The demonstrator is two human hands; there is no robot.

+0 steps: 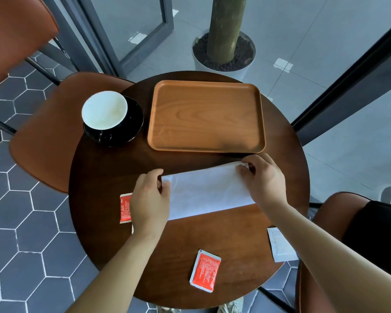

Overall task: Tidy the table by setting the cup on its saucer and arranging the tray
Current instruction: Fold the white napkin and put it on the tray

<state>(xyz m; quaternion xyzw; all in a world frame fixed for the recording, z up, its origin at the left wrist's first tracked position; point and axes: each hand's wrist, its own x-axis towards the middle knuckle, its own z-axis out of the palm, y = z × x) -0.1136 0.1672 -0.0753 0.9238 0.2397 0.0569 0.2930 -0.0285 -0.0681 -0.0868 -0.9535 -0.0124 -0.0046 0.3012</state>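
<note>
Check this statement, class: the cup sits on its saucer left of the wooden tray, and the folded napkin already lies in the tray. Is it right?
One detail is wrong. The head view shows the napkin on the table, in front of the tray, pinched by the left hand and right hand. The cup does sit on its saucer, left of the tray.

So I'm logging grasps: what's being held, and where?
White napkin: left hand pinches its left end, right hand its far right corner.
</note>
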